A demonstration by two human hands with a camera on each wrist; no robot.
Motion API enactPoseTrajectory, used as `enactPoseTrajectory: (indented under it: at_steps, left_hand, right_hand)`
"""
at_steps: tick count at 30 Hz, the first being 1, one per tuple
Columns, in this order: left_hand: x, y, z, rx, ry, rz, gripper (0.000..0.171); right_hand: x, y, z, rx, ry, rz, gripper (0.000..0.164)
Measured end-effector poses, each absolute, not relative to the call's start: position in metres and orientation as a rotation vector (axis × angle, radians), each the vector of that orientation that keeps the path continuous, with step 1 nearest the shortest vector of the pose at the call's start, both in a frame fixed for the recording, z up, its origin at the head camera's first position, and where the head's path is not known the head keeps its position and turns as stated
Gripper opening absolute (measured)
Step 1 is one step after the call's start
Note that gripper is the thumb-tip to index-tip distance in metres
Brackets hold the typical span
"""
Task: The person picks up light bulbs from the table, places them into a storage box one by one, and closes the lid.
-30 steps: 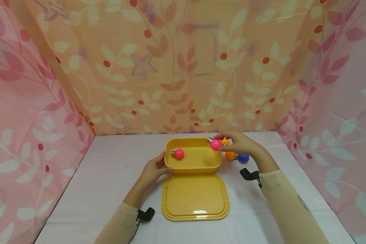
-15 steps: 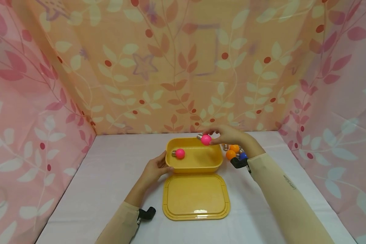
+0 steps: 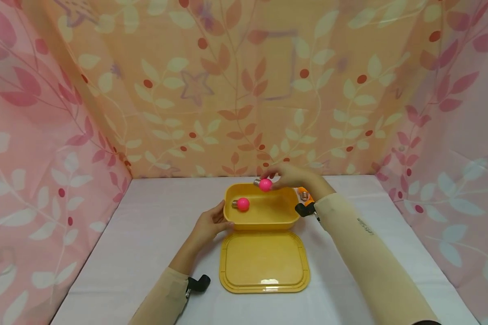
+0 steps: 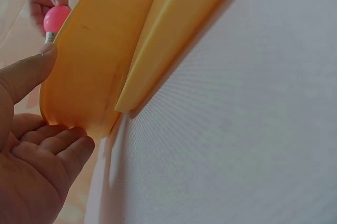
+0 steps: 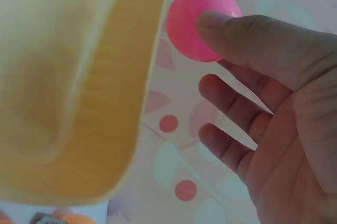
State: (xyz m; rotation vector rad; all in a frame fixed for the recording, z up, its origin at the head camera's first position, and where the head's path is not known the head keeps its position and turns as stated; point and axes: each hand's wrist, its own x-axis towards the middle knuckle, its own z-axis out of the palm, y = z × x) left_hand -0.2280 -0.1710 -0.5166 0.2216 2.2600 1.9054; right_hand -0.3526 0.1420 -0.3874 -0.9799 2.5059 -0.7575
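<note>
My right hand [image 3: 289, 175] pinches a pink light bulb [image 3: 265, 185] above the back edge of an open yellow box [image 3: 270, 225]. In the right wrist view, the thumb [image 5: 237, 31] lies over the bulb's round end while two other fingers stand apart from it. The bulb's silver screw base points left. Inside the box, a second pink bulb [image 3: 243, 204] lies towards the left. My left hand [image 3: 206, 226] holds the box by its left front corner; the left wrist view shows the thumb [image 4: 34, 71] at the rim and fingers against the wall.
A yellow lid [image 3: 264, 262] lies flat on the white tabletop [image 3: 146, 234] in front of the box. Orange bulbs [image 3: 309, 198] sit right of the box, partly hidden behind my right forearm. Patterned cloth [image 3: 227, 90] stands behind and at both sides.
My right hand has carried the pink bulb leftwards and slightly back, from the box's right end to above its back edge. The left hand keeps its place on the box.
</note>
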Motion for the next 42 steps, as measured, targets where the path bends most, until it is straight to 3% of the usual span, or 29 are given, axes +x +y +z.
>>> enactPoseTrajectory:
  at_steps: [42]
  left_hand:
    - [-0.228, -0.170, -0.516, 0.224, 2.265, 1.903, 0.091]
  right_hand:
    - [-0.358, 0.090, -0.452, -1.084, 2.606, -0.458, 0.031]
